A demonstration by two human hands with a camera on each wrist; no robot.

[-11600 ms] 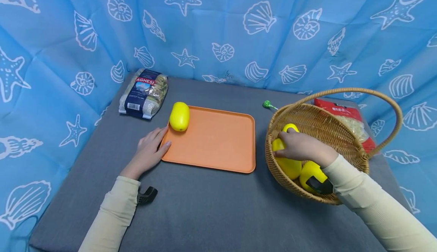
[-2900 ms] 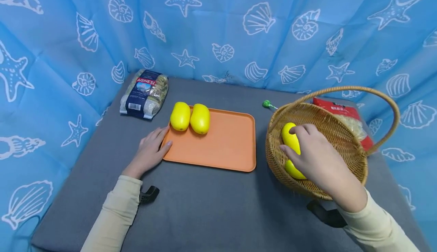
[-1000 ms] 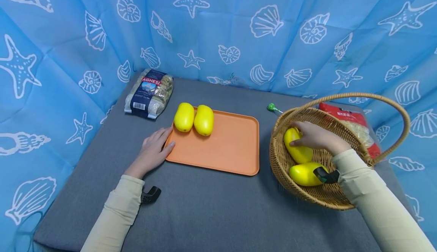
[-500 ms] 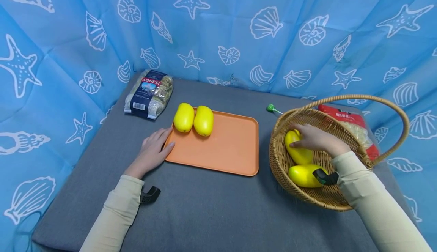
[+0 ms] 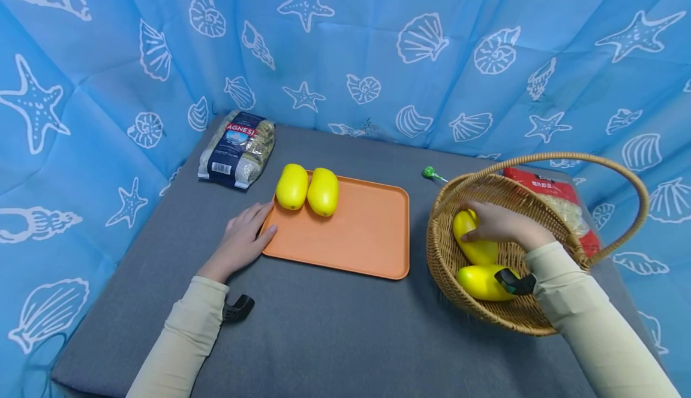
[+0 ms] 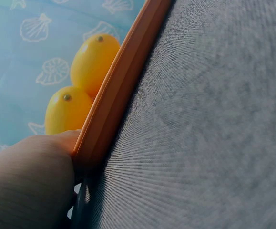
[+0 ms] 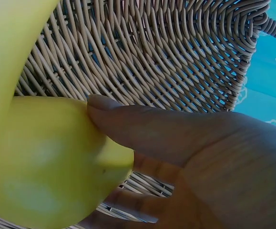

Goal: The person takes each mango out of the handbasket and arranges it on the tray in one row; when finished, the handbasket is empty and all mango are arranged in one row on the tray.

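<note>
In the head view, my right hand (image 5: 499,224) reaches into the wicker basket (image 5: 439,266) and grips the upper end of a yellow mango (image 5: 480,251). The right wrist view shows the thumb on top of this mango (image 7: 47,157) and fingers around its tip. A second mango (image 5: 483,283) lies in front of it in the basket, partly behind the black wrist camera. My left hand (image 5: 243,239) rests at the near left corner of the orange tray (image 5: 356,230), fingers along its side and thumb at the rim. Two mangoes, one (image 5: 291,187) beside another (image 5: 323,192), lie at the tray's far left.
A bag of Agnesi pasta (image 5: 237,149) lies behind the tray on the left. Behind the basket is a red package (image 5: 556,200), and a green lollipop (image 5: 430,172) lies just left of it. The basket's tall handle (image 5: 572,157) arches up on the right.
Since the oldest frame, a second mango has come onto the tray from the basket. My right hand went back in, took hold of another mango and has just shifted it slightly. The left hand stays put.
</note>
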